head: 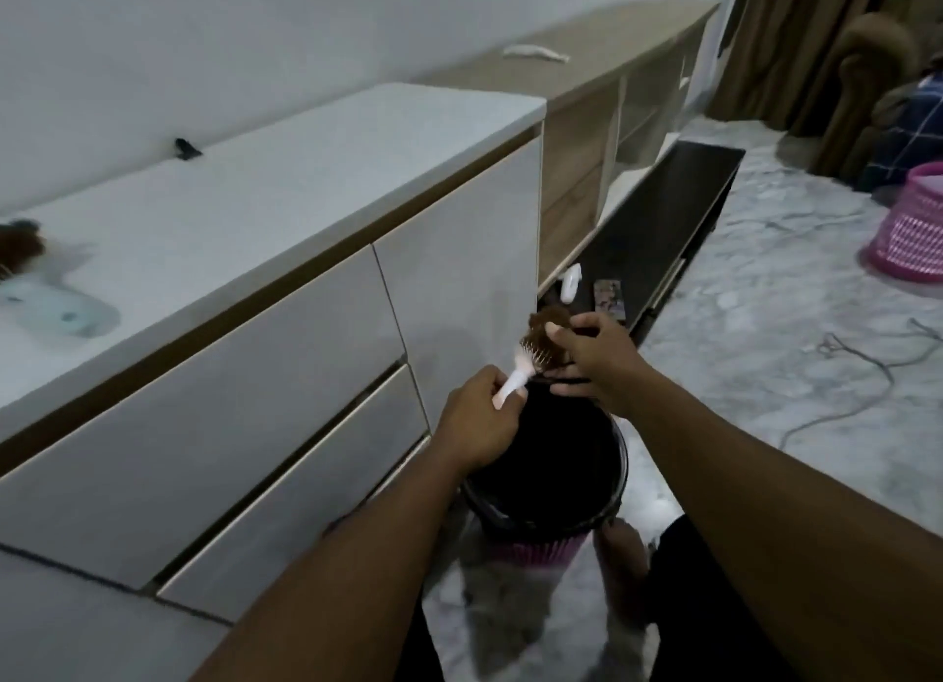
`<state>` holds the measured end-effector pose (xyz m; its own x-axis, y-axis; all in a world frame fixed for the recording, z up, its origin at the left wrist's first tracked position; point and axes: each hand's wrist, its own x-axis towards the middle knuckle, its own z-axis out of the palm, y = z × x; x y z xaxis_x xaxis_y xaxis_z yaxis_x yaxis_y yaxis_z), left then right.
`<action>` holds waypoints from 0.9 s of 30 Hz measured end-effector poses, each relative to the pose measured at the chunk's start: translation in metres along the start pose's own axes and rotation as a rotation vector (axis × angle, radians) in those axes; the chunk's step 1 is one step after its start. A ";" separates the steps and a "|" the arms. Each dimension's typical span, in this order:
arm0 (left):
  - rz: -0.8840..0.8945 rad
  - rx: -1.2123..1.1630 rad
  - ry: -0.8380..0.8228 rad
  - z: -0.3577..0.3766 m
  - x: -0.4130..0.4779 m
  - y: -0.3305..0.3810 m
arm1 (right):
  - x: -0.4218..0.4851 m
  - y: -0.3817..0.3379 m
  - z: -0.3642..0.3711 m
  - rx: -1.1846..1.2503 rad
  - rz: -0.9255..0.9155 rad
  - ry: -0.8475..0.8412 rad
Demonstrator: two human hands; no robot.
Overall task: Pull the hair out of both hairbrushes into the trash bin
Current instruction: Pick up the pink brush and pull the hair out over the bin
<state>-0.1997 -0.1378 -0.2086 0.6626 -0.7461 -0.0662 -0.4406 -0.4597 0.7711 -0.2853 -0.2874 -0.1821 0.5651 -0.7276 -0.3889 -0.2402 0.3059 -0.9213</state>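
A small white plastic hairbrush [523,357] is held by its handle in the left hand [479,421], whose fingers are closed firmly around the handle. The bristle head is tilted up and away, over the far rim of a round trash bin lined with a black bag [620,482], which stands on the marble floor between the person's feet. The right hand [594,357] is placed over the brush head, its thumb and fingertips pinched together on a clump of reddish-brown hair [548,319] that sticks up from the bristles; part of the clump is hidden by the hand.

The step in hand is judged to be the stripping of the first brush. It is best done with the hair gripped low, close to the bristle roots, and drawn along the bristles rather than across them, so that the mat lifts as one piece. The handle should be kept steady and the head kept above the bin opening, so that loose strands fall inside and not on the floor.

A second brush, pale blue and matted with brown hair [30,278], lies on the white cabinet top [306,171] at the far left, well apart from the bin, and is judged untouched.
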 end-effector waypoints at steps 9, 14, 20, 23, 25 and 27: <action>-0.154 -0.036 -0.196 0.070 0.051 -0.104 | 0.096 0.124 0.006 0.058 0.165 0.121; -0.264 -0.089 -0.328 0.111 0.084 -0.150 | 0.144 0.175 0.000 -0.032 0.234 0.161; -0.400 -0.133 -0.501 0.145 0.101 -0.194 | 0.176 0.226 -0.017 -0.287 0.266 0.069; -0.434 -0.116 -0.538 0.155 0.105 -0.208 | 0.188 0.229 -0.014 -0.334 0.282 -0.010; -0.445 -0.104 -0.583 0.160 0.113 -0.210 | 0.198 0.224 -0.010 -0.357 0.271 -0.064; -0.447 -0.160 -0.619 0.164 0.123 -0.206 | 0.206 0.216 -0.007 -0.326 0.280 -0.103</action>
<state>-0.1271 -0.2135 -0.4800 0.2774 -0.6608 -0.6974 -0.0872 -0.7402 0.6667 -0.2262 -0.3756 -0.4612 0.5150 -0.5741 -0.6366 -0.6219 0.2608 -0.7384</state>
